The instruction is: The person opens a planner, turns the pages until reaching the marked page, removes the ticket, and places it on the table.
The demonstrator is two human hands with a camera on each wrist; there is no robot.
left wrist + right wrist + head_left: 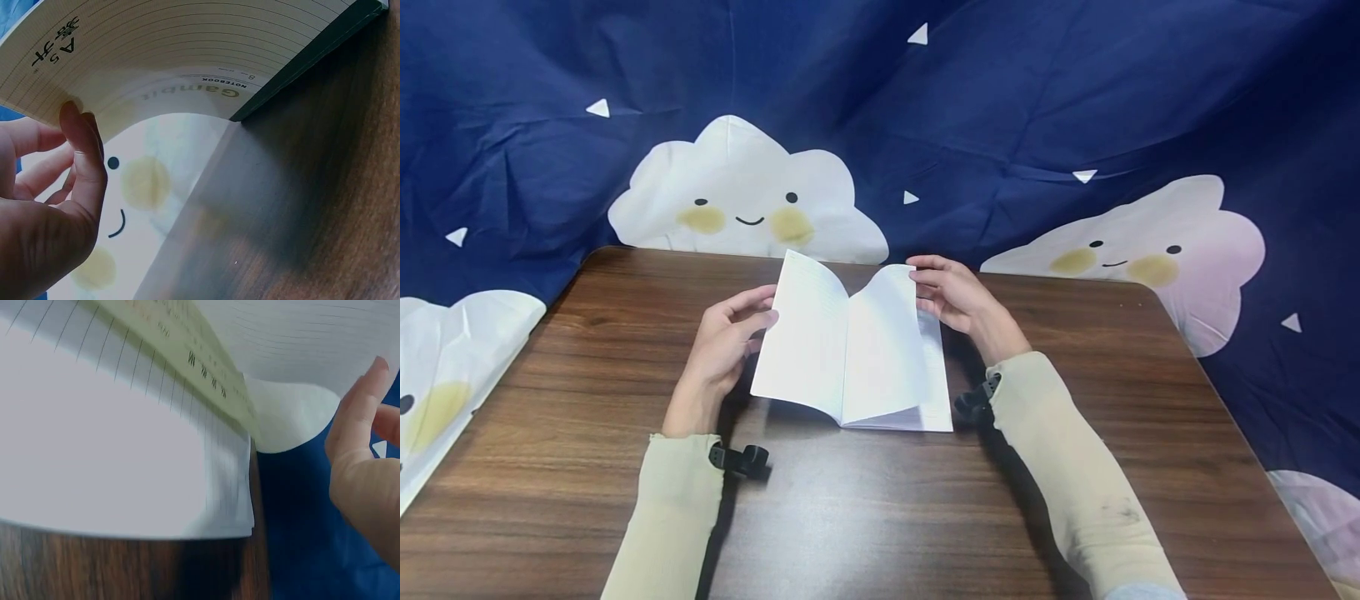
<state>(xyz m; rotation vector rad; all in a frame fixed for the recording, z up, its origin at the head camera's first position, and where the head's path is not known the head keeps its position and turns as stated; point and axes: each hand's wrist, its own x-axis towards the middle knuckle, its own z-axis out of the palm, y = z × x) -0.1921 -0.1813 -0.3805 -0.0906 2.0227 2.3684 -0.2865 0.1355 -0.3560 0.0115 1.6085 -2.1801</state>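
A lined notebook (pixel 880 358) is spread open over the brown table, with its left part raised and a right-hand page lifted off the pages beneath. At the raised left edge, my left hand (pixel 722 337) pinches the sheets between thumb and fingers. My right hand (pixel 958 298) holds the lifted page near its upper right corner. The left wrist view shows the thumb of the left hand (pixel 56 194) against lined paper (pixel 181 37), with a dark green spine behind. Beside the right hand (pixel 365 450), a yellowish strip (pixel 206 375) with printed characters crosses the lined pages.
The wood-grain table (pixel 865 517) has rounded far corners. Behind it hangs a dark blue cloth (pixel 970 108) printed with smiling clouds and white triangles. A black strap device sits on the left wrist (pixel 741 458) and another on the right (pixel 976 400).
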